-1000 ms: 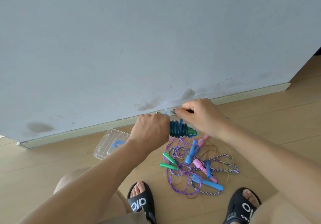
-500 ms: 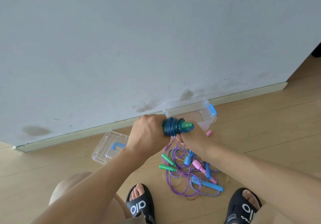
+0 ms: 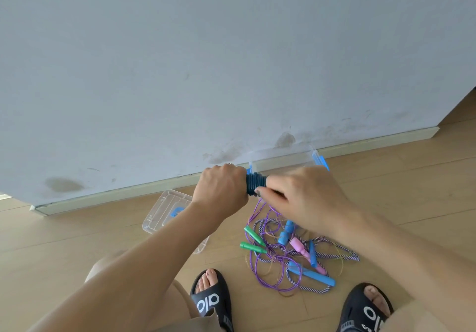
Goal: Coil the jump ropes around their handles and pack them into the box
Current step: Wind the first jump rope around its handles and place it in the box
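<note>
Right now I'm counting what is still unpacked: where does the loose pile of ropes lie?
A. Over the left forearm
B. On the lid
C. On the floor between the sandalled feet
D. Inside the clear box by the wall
C: the tangled ropes lie on the wooden floor between the sandals, outside the clear box.

Both hands cover the handles of the coiled rope (image 3: 255, 183); the box (image 3: 283, 159) is half hidden.

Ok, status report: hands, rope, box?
Left hand grips dark blue coiled rope; right hand pinches its end. Clear box open behind. Loose ropes tangled on floor.
</note>
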